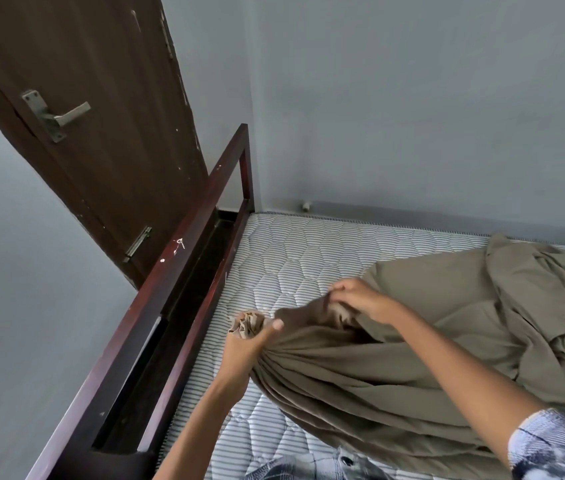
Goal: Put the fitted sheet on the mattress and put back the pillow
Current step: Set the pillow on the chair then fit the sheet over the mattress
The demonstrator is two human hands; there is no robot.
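An olive-brown fitted sheet (440, 341) lies crumpled over the right part of a white, blue-striped quilted mattress (295, 251). My left hand (250, 344) grips a bunched corner of the sheet, with its gathered end sticking out above the fist. Just to the right, my right hand (360, 299) pinches the sheet's edge and lifts it a little. Both hands hover near the mattress's left side. No pillow is in view.
A dark wooden bed frame rail (184, 271) runs along the mattress's left side. Behind it stands a dark brown door (101, 116) with a metal lever handle (62, 116). Grey walls (412, 116) close off the far side and the left.
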